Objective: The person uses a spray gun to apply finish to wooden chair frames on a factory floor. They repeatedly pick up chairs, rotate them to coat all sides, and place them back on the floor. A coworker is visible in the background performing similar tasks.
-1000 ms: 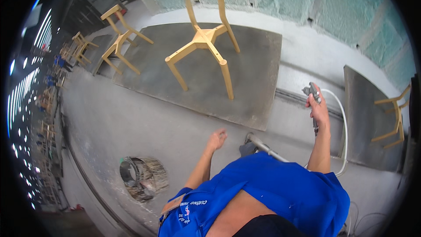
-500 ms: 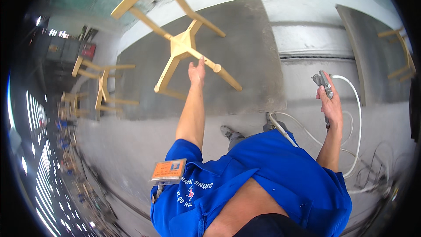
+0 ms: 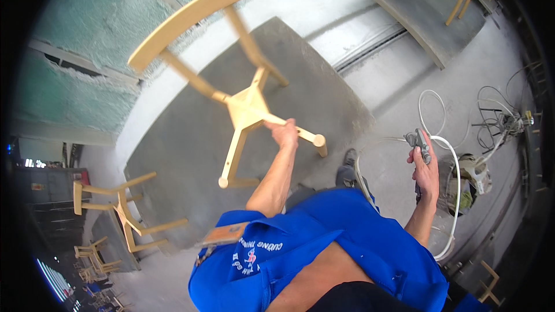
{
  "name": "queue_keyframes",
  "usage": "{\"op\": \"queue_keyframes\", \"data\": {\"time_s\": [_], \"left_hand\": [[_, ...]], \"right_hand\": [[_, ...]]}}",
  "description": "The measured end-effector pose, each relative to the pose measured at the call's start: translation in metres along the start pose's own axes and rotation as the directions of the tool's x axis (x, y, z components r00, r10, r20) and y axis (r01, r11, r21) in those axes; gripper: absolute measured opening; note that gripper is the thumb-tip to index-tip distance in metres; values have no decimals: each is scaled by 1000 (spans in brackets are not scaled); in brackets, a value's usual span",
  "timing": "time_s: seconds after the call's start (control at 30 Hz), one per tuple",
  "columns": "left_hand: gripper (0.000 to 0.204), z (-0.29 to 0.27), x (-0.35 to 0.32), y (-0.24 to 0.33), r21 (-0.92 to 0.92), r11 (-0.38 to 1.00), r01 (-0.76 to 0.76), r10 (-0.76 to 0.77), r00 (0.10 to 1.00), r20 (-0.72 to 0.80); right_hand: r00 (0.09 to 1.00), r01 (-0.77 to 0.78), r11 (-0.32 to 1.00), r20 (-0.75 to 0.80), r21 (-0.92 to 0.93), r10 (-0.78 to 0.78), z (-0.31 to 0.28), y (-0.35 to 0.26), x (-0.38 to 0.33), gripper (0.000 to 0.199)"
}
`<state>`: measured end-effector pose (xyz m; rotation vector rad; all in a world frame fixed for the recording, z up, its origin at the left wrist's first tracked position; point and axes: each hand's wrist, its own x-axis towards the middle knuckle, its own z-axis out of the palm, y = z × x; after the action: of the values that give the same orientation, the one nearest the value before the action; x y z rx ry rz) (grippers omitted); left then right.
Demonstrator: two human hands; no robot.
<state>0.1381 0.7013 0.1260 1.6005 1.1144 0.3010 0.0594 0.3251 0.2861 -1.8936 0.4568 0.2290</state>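
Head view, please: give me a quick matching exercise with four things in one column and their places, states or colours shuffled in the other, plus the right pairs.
Column one
1. Left hand
2. Right hand
3. Curved hose by the right hand
4. Shirt

Column two
A. Around a grey spray gun
B. Blue
C. Gripping the wooden chair frame
D. White

Right pairs: 1-C, 2-A, 3-D, 4-B
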Motion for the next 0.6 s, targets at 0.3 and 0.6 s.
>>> {"op": "queue_keyframes", "data": {"time_s": [0.3, 0.6], "left_hand": [[101, -76, 50, -3, 373, 776, -508, 72, 660, 747], [38, -135, 243, 57, 716, 292, -634, 712, 644, 280]], "right_hand": [[982, 155, 988, -109, -16, -156, 26, -10, -53, 61], [984, 144, 989, -101, -25, -146, 43, -1, -80, 62]]}}
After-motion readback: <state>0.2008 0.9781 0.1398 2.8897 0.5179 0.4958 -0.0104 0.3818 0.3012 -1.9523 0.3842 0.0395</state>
